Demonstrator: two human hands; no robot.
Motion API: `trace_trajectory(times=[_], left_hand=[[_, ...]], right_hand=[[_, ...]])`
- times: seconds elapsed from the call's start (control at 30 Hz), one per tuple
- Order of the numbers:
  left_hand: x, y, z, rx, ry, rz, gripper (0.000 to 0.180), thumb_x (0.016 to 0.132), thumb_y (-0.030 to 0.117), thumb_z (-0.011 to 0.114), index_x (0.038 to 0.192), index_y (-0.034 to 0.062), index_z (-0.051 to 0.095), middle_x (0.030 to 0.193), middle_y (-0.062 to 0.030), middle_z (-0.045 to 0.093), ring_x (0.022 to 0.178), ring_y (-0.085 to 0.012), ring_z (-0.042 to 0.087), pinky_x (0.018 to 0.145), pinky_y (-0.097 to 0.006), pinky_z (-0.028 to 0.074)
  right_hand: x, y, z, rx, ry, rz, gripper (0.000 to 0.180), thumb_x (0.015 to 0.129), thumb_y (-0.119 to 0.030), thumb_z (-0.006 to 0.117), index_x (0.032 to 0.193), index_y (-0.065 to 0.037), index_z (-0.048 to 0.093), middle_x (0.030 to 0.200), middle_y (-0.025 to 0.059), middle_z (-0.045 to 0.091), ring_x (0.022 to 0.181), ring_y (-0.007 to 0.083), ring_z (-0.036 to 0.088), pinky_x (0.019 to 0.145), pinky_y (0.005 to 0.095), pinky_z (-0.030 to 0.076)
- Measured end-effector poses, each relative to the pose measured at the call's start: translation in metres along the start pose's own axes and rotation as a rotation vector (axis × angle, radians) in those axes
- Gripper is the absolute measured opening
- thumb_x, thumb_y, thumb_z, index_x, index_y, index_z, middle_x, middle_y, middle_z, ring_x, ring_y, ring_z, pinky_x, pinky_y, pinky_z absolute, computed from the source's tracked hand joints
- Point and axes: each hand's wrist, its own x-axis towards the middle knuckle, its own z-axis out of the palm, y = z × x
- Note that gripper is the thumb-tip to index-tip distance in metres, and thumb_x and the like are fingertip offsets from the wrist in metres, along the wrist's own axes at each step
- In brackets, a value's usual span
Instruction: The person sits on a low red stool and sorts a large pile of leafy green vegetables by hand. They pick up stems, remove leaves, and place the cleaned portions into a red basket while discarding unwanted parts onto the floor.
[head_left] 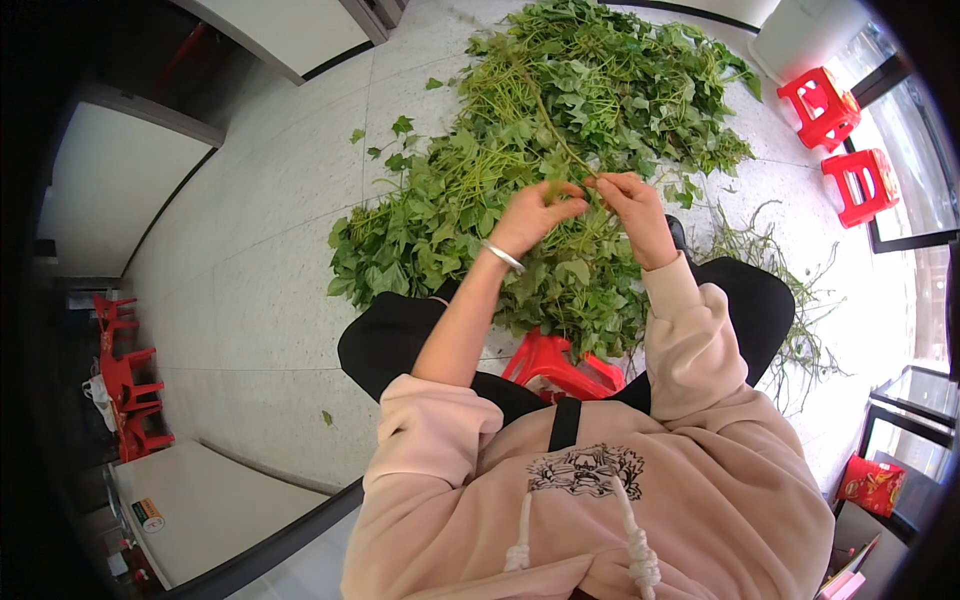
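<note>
A long leafy vine (548,118) runs from the far part of the heap down to my hands. My right hand (632,208) pinches the near end of its stem between thumb and fingertips. Close by on the left, my left hand (538,215) has its fingers curled beside the stem, a pale bangle on its wrist. A slightly blurred bit of green shows at those fingers, too unclear to name. Beneath both hands spreads a large heap of green leafy vines (470,165), reaching from between my knees to the far side.
Bare stripped stems (768,255) lie on the floor at the right. A red stool (550,365) stands between my legs, partly under leaves. Red stools (822,108) stand at the far right, and red seats (125,375) at the left. A white table (215,515) is at lower left.
</note>
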Motion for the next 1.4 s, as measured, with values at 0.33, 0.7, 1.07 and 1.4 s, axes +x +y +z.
trace_trajectory(times=[0.33,0.7,1.07,1.4], left_hand=[[0.014,-0.029,-0.091,0.773,0.225,-0.153,0.044,0.082,0.049,0.057,0.101,0.0105,0.065,0.081,-0.0146,0.063,0.079,-0.0239,0.060,0.073,-0.037,0.045],[0.026,-0.002,-0.019,-0.501,0.189,-0.100,0.025,0.090,0.024,0.057,0.101,0.0017,0.060,0.082,-0.0031,0.064,0.073,-0.0096,0.060,0.064,-0.020,0.045],[0.027,0.020,-0.016,-0.531,0.240,0.095,0.028,0.089,0.025,0.058,0.107,0.0026,0.056,0.092,-0.0079,0.064,0.072,-0.0134,0.061,0.065,-0.025,0.048],[-0.001,0.014,0.004,-0.671,-0.074,-0.248,0.071,0.086,0.014,0.061,0.137,0.0112,0.011,0.082,-0.0085,0.061,0.062,-0.0112,0.052,0.056,-0.022,0.042]], right_hand=[[0.004,0.011,-0.020,-0.047,0.060,0.061,0.021,0.085,-0.014,0.060,0.098,0.002,0.065,0.090,0.0078,0.061,0.080,0.0144,0.055,0.073,0.0252,0.042],[0.006,0.008,0.007,0.232,-0.216,0.111,0.031,0.093,-0.019,0.052,0.116,0.001,0.055,0.088,-0.0001,0.057,0.079,0.0092,0.051,0.073,0.0224,0.042],[-0.016,-0.010,-0.005,0.318,-0.078,0.195,0.019,0.088,-0.010,0.057,0.104,0.000,0.058,0.087,0.0024,0.062,0.081,0.0092,0.059,0.069,0.0199,0.043],[-0.011,-0.005,0.001,0.003,0.119,-0.059,0.013,0.083,-0.008,0.062,0.092,0.001,0.063,0.078,0.0031,0.065,0.072,0.0072,0.059,0.065,0.0210,0.046]])
